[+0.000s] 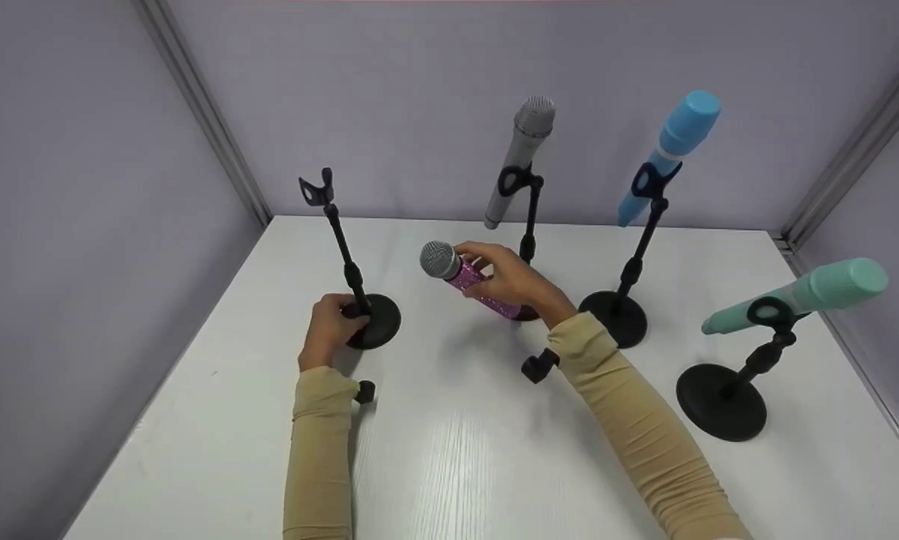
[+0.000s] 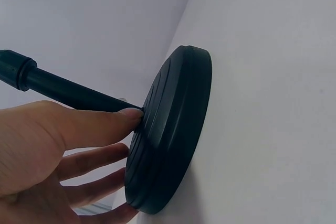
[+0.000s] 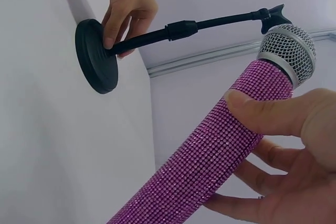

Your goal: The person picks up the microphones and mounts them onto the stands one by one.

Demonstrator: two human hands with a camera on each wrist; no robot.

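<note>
My left hand holds the foot of a black desktop microphone stand at the table's left. In the left wrist view its thumb lies where the pole meets the round base, and the other fingers reach the base's edge. The clip atop this stand holds nothing. Over the middle of the table, my right hand grips a microphone by its body, which is covered in pink rhinestones. The microphone's silver mesh head points up and left, toward the stand.
Behind the right hand, a grey microphone sits tilted in a stand. Farther right, stands hold a blue microphone and a mint green microphone. All are on a white table, with grey partition walls around it.
</note>
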